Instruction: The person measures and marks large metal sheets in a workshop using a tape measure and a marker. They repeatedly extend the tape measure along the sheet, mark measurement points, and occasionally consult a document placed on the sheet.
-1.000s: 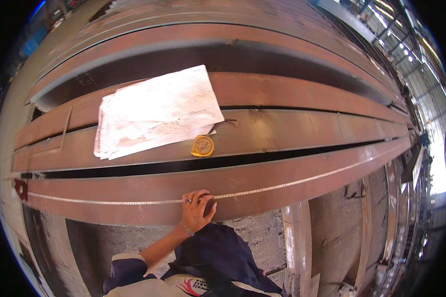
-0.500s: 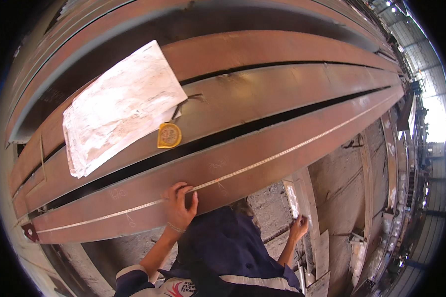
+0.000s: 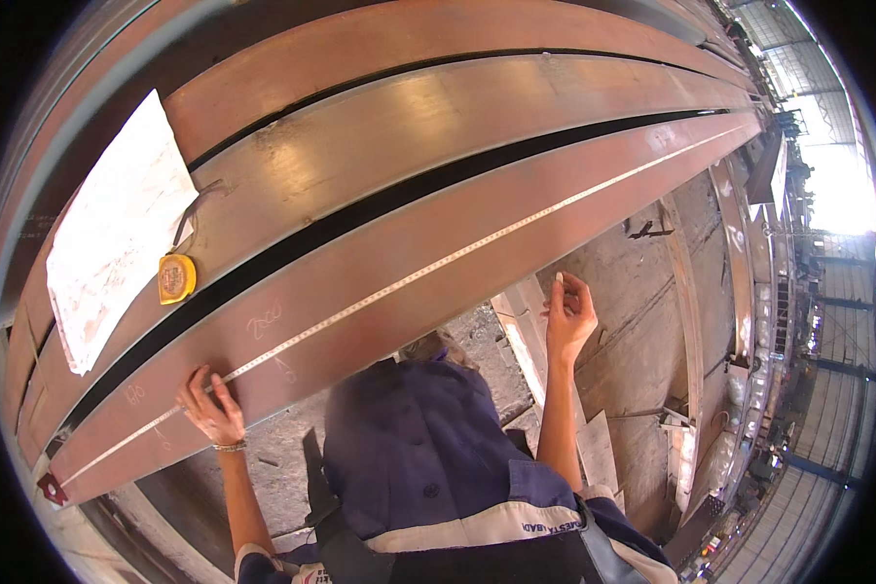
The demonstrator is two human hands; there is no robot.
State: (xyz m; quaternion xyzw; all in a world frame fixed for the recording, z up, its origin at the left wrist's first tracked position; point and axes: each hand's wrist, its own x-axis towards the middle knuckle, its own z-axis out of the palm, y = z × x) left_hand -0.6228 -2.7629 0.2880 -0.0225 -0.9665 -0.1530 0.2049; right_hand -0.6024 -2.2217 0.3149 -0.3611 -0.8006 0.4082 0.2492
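Note:
A long pale measuring tape (image 3: 394, 285) is stretched along the nearest reddish-brown steel beam (image 3: 380, 331), which carries white handwritten marks. My left hand (image 3: 212, 409) rests on the beam toward its left end, fingers spread from the thumb, with the tape passing beneath them. Beyond the beam's near edge, my right hand (image 3: 571, 326) is raised, thumb and fingers pinched on a small white stub that looks like chalk (image 3: 559, 278). On the second beam sits a yellow tape measure case (image 3: 177, 278), beside large sheets of white paper (image 3: 122, 234).
More steel beams (image 3: 438, 97) lie side by side beyond, with dark gaps between them. A dark red piece (image 3: 53, 489) is at the near beam's left end. Metal strips (image 3: 686, 263) and dusty ground (image 3: 633, 321) show at the right.
The view has shifted right, so the paper and yellow case appear farther left. My right hand has risen toward the beam's edge. My left hand stays on the tape, its fingers straighter.

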